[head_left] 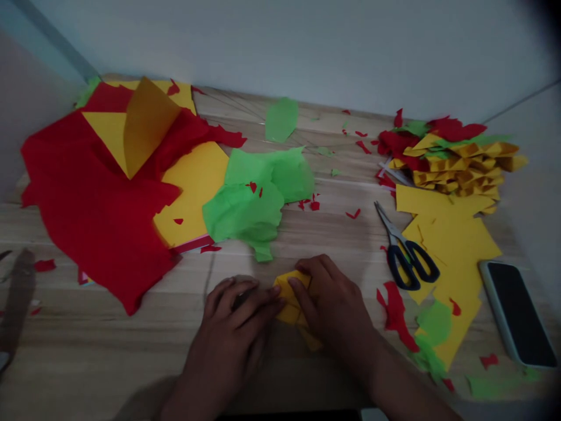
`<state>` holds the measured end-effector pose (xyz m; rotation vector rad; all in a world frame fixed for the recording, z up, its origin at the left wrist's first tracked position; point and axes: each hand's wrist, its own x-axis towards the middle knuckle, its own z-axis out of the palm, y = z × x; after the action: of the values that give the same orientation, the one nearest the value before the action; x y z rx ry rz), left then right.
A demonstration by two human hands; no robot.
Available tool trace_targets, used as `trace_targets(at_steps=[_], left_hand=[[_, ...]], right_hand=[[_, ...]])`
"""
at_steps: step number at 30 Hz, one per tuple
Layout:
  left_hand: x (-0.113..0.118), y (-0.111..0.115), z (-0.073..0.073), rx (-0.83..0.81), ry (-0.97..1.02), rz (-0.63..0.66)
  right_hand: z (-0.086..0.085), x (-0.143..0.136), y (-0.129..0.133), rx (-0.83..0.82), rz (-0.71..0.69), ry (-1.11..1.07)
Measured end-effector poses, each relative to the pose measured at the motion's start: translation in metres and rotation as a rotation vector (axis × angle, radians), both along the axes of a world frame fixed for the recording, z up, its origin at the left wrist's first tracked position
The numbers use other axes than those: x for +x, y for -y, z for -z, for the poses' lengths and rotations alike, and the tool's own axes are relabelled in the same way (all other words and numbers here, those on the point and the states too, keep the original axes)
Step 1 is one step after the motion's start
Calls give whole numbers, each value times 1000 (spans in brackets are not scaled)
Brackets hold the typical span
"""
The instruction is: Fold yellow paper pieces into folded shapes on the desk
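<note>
Folded yellow paper (289,311) under right hand (339,304), long axis near-rightward

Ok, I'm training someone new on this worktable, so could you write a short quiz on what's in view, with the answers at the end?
1. Multiple choice: what do the fingers of both the left hand and the right hand touch?
a) a green sheet
b) a folded yellow piece
c) a red scrap
2. True or false: the phone lies farther to the right than the scissors.
3. Fill in the blank: the large sheet on the left side of the table is ____ in colour.

Key: 1 b; 2 true; 3 red.
</note>
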<state>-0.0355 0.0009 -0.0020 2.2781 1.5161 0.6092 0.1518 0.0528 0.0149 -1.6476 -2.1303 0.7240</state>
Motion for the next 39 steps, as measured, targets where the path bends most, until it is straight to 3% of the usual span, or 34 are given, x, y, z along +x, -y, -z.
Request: trace_targets(at_steps=[6,8,18,33,39], left_hand=[[0,1,1,16,-1,12],[0,0,3,21,-1,15],[0,0,3,29,-60,33],[14,-1,-3,4,-185,-41],[14,1,0,25,-200,-36]], right_hand=[[-1,-1,-3,-53,-92,-214],[1,-1,-4,-47,-66,-227],[9,2,-2,-18,-33,-116],[11,-5,-8,31,10,54],[12,9,0,119,-276,-55]])
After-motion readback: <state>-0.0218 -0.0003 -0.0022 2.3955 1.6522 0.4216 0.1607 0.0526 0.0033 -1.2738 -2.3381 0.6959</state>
